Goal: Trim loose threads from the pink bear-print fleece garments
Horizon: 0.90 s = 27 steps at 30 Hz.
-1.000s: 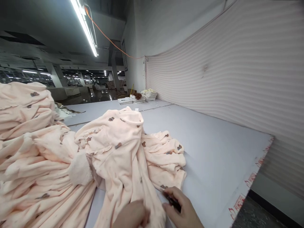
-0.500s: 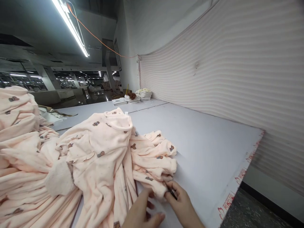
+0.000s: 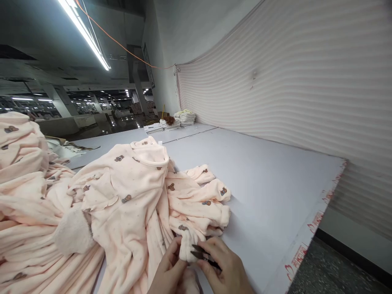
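Note:
A pale pink fleece garment with small bear prints lies spread over the pile in front of me. My left hand pinches the end of one sleeve, holding its cuff up off the table. In my right hand is a pair of dark thread snips. Their two pointed blades are apart and reach to the right side of the cuff. Other sleeves fan out just beyond both hands.
More pink garments are heaped at the left. Stacks of white folded cloth stand at the table's far end. The pale table runs along a striped sheet hung on the right; red marks line its right edge.
My left hand has closed on the cuff and the sleeve end is lifted and turned. The snips have swung round in my right hand, their blades now pointing left at the cuff.

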{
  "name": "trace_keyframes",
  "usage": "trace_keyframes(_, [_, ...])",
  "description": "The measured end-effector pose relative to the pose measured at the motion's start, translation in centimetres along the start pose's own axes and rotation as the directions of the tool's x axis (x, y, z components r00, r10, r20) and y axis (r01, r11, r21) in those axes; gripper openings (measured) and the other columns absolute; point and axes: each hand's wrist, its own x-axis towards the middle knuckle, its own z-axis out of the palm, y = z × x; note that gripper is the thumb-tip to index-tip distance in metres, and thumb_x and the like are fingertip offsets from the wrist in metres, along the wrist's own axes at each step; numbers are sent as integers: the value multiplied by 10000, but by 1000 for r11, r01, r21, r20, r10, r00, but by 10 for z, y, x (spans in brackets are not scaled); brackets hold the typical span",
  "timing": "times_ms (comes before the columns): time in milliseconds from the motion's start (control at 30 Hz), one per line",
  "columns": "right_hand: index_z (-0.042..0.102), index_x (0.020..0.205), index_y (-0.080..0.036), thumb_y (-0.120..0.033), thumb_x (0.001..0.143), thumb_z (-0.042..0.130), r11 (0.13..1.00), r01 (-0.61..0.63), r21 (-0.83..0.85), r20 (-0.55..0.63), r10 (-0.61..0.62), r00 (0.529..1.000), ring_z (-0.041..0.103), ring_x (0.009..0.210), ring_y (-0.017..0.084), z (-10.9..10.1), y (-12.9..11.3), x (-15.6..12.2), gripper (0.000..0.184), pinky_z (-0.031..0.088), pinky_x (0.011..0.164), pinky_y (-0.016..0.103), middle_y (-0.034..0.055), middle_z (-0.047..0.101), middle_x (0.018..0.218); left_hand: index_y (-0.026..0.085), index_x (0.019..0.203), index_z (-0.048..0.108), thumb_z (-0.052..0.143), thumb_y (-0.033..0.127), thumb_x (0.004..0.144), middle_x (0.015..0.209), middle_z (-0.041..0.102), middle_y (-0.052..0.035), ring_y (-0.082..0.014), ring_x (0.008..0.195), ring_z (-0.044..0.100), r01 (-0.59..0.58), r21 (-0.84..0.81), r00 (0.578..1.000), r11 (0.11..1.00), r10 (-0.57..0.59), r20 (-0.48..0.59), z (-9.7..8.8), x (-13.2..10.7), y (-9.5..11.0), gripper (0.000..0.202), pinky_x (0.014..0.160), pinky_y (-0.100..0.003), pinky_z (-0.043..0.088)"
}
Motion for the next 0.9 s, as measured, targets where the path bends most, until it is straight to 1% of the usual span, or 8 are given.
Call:
trace_keyframes(167, [670,1034,-237,-199,832,535,999,27,-31,20,-27,999,643,758,150,2,-4,7,246,500,670,204,31,654,877,226,982,642,734,339,662,694,645,1,-218,780,617,70,-49,997,996,-71,-10,-1,0,1,352,723,-310,468])
trace_keyframes(367, [651,1060,-255,-209,850,523,999,-12,-47,-11,12,1000,654,810,153,5,2,3,250,514,690,207,25,654,917,225,975,617,732,329,683,712,643,0,-244,907,608,34,-52,999,998,-34,-3,-2,1,-2,331,801,-334,448])
trace_keyframes(500, [601,1077,-251,-203,752,617,987,-102,-122,-93,91,992,659,830,177,16,13,-4,329,524,716,234,25,659,964,239,1093,511,664,426,751,977,652,-57,-243,935,596,-131,24,991,991,132,-32,0,-2,-6,419,810,-332,440])
trace_keyframes(600, [604,947,-243,-186,810,505,977,-119,-178,-166,89,982,652,765,173,20,21,2,178,503,654,243,18,664,894,231,1151,519,593,444,806,1091,609,-92,-240,946,568,-258,328,953,909,296,-69,0,-4,-2,412,824,-317,418])
trace_keyframes(667, [577,929,-229,-162,809,478,973,-137,-186,-201,99,975,648,769,174,18,24,10,170,490,664,251,17,664,877,189,921,642,588,457,807,923,625,-68,-219,859,550,-205,447,974,871,225,8,-1,-3,4,297,782,-292,409])
trace_keyframes(733, [549,900,-219,-180,818,485,971,-179,-157,-195,148,970,642,736,171,15,25,16,111,481,656,253,6,655,816,166,702,644,614,502,771,691,576,-14,-177,712,514,-56,356,998,933,41,50,-3,0,7,344,677,-261,402])
trace_keyframes(800, [544,835,-218,-212,825,514,968,-223,-115,-139,207,969,629,692,167,11,24,17,33,473,629,248,-5,636,750,155,688,648,673,518,711,627,564,12,-148,649,498,98,131,994,986,-103,25,-4,4,8,365,614,-234,388])
trace_keyframes(900, [614,877,-221,-214,771,587,983,-178,-42,-42,176,983,638,778,181,7,23,9,109,493,687,252,19,645,850,153,824,696,732,428,689,753,669,-14,-163,748,572,155,-120,988,981,-153,24,-3,6,8,309,716,-240,429])
